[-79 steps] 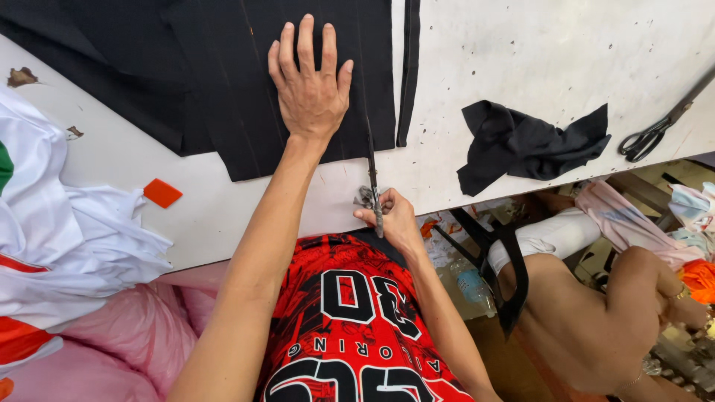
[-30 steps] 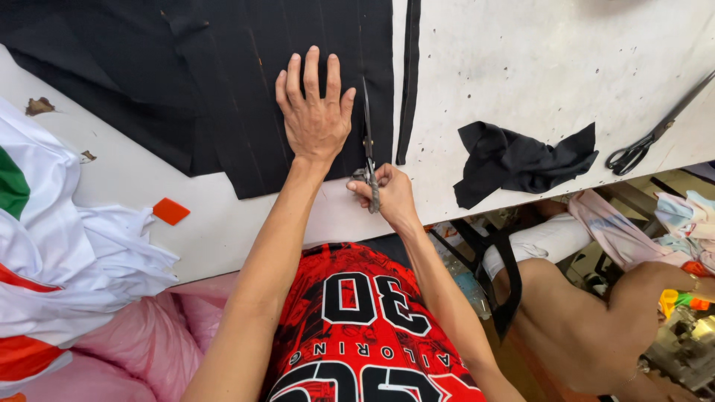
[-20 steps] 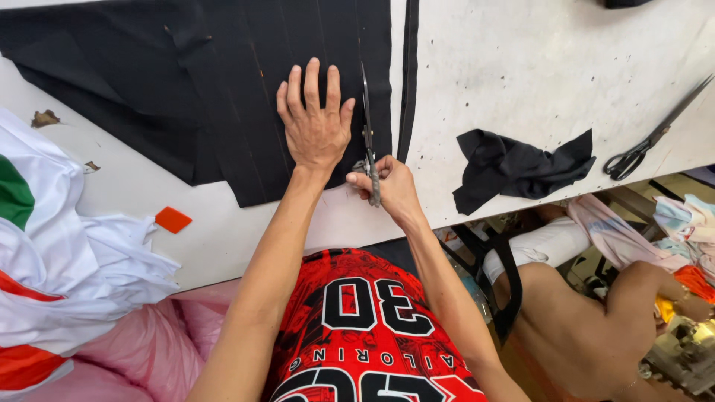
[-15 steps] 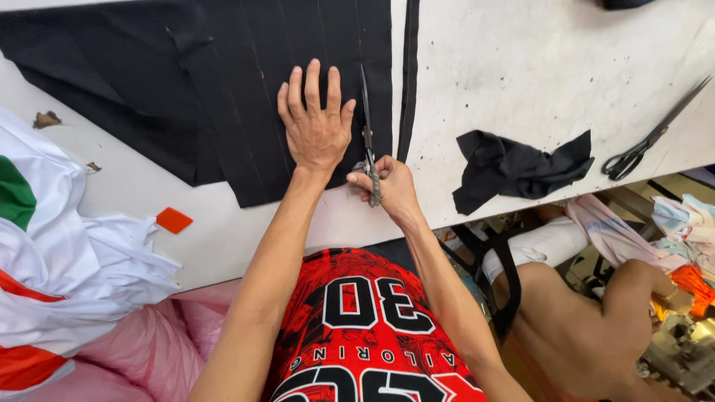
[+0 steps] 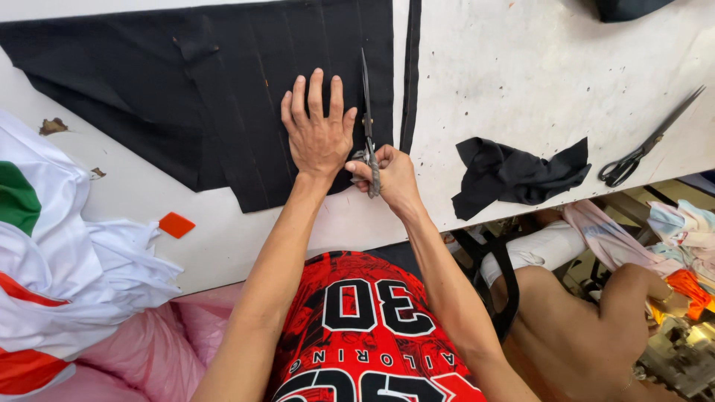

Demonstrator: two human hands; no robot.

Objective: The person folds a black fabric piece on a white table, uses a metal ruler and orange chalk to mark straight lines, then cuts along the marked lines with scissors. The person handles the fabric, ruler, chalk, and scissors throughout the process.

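Observation:
A large sheet of black fabric lies flat on the white table. My left hand presses down on it with fingers spread. Just to its right, my right hand grips the handles of dark metal scissors, whose blades point away from me into the fabric. A narrow black strip lies separate beside the cut line.
A crumpled black scrap and a second pair of scissors lie at the right. White, green and red cloth is piled at the left, with an orange chalk piece. Another person sits low at the right.
My right hand and the scissors have advanced away from me, further into the black fabric. My left hand stays pressed flat beside the cut.

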